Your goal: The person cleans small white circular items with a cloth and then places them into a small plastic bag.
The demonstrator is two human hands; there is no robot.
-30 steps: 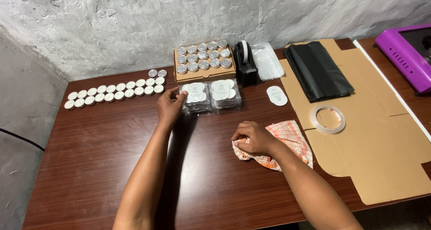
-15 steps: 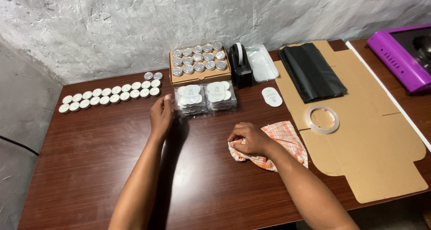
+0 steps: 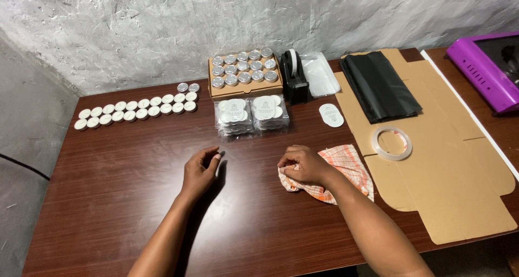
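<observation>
**A dark table against a rough grey wall**

You are looking down at a dark reddish-brown wooden table (image 3: 135, 201) with a glossy, grained top that picks up soft light from above. Behind it you see a rough, grey-white plastered wall (image 3: 162, 28), uneven and mottled, running the full width of your view. To your left, the wall turns a corner and falls into shadow beside the table's edge (image 3: 32, 147), where a thin dark cable crosses the grey surface low down. The light is even, with only gentle shadows on the tabletop.
</observation>
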